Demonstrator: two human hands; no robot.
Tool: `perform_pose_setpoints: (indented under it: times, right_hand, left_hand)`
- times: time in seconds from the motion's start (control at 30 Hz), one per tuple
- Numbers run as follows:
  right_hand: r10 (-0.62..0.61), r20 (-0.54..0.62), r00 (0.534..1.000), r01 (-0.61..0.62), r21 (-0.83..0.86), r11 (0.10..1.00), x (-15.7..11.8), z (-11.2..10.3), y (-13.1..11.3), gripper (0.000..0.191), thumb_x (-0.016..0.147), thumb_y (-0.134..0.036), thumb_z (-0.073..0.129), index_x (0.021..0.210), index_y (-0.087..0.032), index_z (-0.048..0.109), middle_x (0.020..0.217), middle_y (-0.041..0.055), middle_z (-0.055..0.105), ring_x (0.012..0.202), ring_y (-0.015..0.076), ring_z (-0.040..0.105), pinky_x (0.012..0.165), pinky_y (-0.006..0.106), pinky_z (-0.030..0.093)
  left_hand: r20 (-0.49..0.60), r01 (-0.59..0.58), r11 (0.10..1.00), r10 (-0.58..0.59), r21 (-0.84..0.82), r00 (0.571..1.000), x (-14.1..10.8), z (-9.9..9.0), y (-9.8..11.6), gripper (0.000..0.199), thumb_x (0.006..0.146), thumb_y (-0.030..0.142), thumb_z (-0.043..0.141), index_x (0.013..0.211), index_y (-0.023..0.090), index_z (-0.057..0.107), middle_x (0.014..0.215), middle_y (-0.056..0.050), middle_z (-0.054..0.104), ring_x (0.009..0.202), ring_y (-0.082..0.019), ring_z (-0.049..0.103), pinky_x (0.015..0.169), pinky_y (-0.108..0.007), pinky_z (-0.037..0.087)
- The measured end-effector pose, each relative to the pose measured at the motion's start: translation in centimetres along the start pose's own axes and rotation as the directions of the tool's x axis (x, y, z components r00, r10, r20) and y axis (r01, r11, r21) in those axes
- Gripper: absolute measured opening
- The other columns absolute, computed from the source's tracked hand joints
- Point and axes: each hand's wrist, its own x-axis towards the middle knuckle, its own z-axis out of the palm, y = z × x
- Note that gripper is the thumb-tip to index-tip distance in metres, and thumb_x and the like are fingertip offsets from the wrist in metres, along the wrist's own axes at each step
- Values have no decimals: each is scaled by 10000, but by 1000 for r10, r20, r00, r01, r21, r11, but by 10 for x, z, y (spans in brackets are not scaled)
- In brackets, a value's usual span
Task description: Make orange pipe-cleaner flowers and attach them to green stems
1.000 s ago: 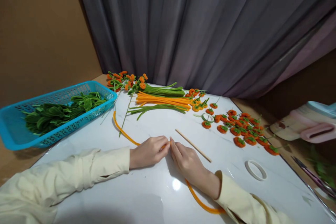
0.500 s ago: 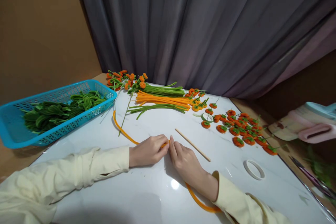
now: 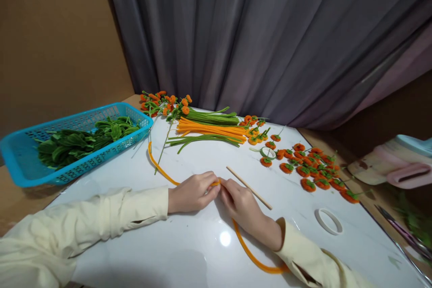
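My left hand (image 3: 194,192) pinches a long orange fuzzy stem (image 3: 162,172) near its middle, above the white table. One end of the stem curves up and left to the green stems. Fingertip to fingertip with it, my right hand (image 3: 241,202) is closed on the same orange stem, whose other end loops down toward my right sleeve. Just beyond my right hand lies a thin wooden stick (image 3: 249,187). Bundles of orange stems (image 3: 211,129) and green stems (image 3: 212,118) rest farther back.
A blue basket (image 3: 83,164) of green leaves stands at left. Orange persimmon-like pieces (image 3: 308,184) spread at right, near green tape (image 3: 267,152). A white ring (image 3: 328,222), scissors (image 3: 401,229) and a cup with a pink handle (image 3: 393,162) are on the right.
My right fingers have curled in, with the index finger no longer pointing up. The lower loop of the orange stem has shifted slightly left. The whole view has moved a little.
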Motion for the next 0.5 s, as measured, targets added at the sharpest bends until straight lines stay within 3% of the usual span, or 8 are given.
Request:
perform_pose_setpoints:
  times: [0.13, 0.33, 0.5]
  right_hand:
    - [109, 30, 994, -113, 272, 956, 3, -7, -1, 148, 906, -169, 392, 907, -164, 540, 754, 35, 610, 645, 121, 568, 597, 222, 440]
    - [173, 117, 978, -201, 303, 931, 4, -10, -2, 243, 898, -239, 397, 666, -180, 438, 535, -33, 454, 467, 83, 403, 478, 209, 318]
    - [244, 202, 949, -306, 388, 870, 7, -9, -3, 286, 899, -272, 374, 627, -184, 384, 516, -42, 401, 459, 77, 365, 464, 206, 287]
  left_hand:
    - [-24, -19, 1000, 19, -15, 1000, 0, -1, 1, 181, 915, 209, 349, 785, 161, 466, 723, -26, 501, 644, -129, 475, 619, -241, 395]
    - [-26, -27, 1000, 27, -10, 999, 0, -2, 2, 181, 908, 188, 350, 774, 162, 469, 708, -19, 491, 630, -125, 466, 605, -234, 390]
    - [-16, -14, 1000, 14, 3, 1000, -1, -1, 0, 161, 898, 179, 361, 782, 158, 470, 724, -20, 494, 621, -122, 462, 589, -236, 386]
